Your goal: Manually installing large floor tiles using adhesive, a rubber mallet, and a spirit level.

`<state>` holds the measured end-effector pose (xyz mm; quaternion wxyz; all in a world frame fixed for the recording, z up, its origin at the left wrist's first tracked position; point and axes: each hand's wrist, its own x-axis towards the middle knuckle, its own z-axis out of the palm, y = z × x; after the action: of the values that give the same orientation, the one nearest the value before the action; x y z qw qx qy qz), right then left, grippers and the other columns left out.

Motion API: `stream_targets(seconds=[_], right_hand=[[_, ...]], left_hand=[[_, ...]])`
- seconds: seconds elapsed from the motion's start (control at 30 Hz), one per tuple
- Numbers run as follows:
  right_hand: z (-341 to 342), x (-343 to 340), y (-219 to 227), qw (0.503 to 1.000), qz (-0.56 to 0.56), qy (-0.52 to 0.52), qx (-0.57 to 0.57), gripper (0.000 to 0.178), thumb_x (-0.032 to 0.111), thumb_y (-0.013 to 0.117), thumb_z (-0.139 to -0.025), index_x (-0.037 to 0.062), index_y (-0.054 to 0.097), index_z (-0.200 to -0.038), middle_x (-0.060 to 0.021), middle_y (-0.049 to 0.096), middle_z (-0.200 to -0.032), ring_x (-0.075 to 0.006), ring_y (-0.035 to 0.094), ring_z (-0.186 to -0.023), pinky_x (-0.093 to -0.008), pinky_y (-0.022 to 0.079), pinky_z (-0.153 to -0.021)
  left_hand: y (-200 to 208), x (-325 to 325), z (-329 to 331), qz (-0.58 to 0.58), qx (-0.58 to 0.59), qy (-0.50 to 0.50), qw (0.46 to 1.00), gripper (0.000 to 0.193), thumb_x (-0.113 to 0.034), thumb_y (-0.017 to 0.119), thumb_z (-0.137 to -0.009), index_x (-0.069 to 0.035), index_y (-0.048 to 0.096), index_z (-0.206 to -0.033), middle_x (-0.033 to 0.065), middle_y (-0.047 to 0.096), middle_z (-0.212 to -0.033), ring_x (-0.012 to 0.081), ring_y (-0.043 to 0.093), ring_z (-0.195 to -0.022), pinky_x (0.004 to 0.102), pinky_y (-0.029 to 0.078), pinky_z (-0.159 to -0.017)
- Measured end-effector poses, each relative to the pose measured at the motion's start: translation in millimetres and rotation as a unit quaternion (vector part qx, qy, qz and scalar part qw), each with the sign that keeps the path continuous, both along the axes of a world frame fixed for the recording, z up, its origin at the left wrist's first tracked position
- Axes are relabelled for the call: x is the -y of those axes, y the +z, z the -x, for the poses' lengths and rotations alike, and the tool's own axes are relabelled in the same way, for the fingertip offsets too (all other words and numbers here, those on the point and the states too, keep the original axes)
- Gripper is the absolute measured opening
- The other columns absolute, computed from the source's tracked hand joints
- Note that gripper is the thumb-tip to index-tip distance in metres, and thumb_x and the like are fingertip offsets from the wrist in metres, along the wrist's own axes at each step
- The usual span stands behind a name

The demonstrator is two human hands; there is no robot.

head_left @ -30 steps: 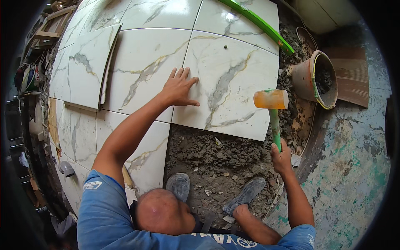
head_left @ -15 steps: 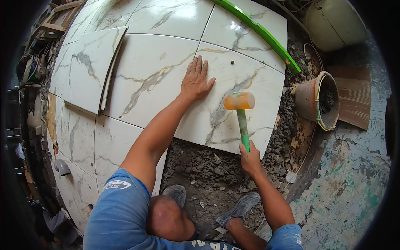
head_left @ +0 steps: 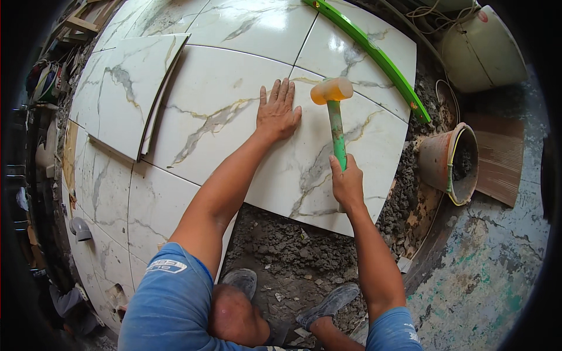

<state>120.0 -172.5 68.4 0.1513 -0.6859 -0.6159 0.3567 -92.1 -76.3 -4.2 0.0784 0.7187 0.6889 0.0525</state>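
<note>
My left hand [head_left: 277, 114] lies flat with fingers stretched out across the seam between two marble-patterned floor tiles. In my right hand [head_left: 348, 182] is the green handle of a rubber mallet [head_left: 332, 90]. Its orange-yellow head is over the upper part of the right-hand tile [head_left: 281, 184]; whether it touches the surface I cannot tell. That tile is white with grey and gold veins, and its near edge borders the rough dark mortar [head_left: 287, 240]. A long green spirit level [head_left: 374, 54] rests across the tiles at the far right.
Stacked loose tiles [head_left: 126, 93] lie on the laid floor at the left. A bucket of mortar [head_left: 451, 164] stands tilted at the right, by brown cardboard [head_left: 494, 155] and a large pale container [head_left: 483, 52]. A grey pipe fitting [head_left: 81, 229] sits on the left tiles.
My right hand has carried the mallet farther away, toward the tile's far edge. My left hand remains flat on the tiles. The whole view has shifted slightly.
</note>
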Motion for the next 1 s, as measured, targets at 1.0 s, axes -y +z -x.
stream_targets(seconds=[1.0], right_hand=[[-85.4,86.5,-1.6,0.982,-0.008,0.065,0.177,0.037,0.024,0.070,-0.086,0.0056,0.051,-0.111,-0.0165,0.063,-0.084,-0.0399,0.064,-0.073,-0.0491,0.052,-0.061]], left_hand=[[-8.3,-88.0,-14.0,-0.034,-0.052,-0.056,0.996,0.083,-0.058,0.034,-0.096,-0.002,0.017,-0.155,0.0133,0.016,-0.163,0.0249,0.012,-0.151,0.0463,0.004,-0.122]])
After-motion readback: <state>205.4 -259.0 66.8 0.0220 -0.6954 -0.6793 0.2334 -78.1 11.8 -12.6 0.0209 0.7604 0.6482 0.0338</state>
